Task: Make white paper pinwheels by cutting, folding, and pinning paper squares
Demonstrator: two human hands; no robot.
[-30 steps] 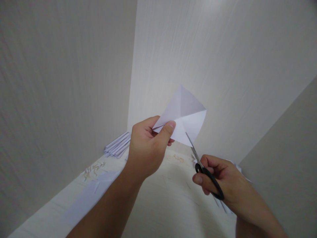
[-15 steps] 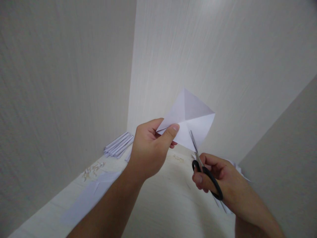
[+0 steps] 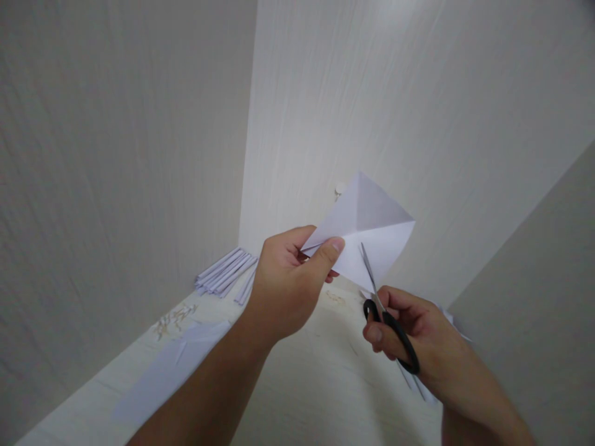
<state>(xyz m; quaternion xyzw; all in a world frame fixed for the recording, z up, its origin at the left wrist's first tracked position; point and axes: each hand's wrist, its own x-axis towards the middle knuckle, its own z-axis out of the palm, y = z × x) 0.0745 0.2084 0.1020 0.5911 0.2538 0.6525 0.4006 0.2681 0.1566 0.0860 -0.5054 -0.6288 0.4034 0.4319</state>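
Note:
My left hand (image 3: 297, 279) pinches the left corner of a creased square of white paper (image 3: 381, 207), thumb on top and fingers beneath. The paper is held up in the air, its fold lines meeting near the middle. In my right hand (image 3: 404, 328) is a pair of scissors (image 3: 393, 325) with black handles, the fingers in the loops. One blade lies over the lower part of the paper, pointing toward its centre. The other blade is hidden, and the blades look nearly closed together.
Several rolled white paper sticks (image 3: 225, 272) lie on the left against the wall. Closer in are small pale scraps (image 3: 176, 319) and flat white sheets (image 3: 167, 371). More paper pieces (image 3: 453, 319) lie partly behind my right hand. Pale panels (image 3: 186, 124) enclose the work surface (image 3: 316, 384).
My left hand has shifted the paper slightly right and down. More of the scissor blade now overlaps it. A small pale fitting on the back panel has come into view behind the paper.

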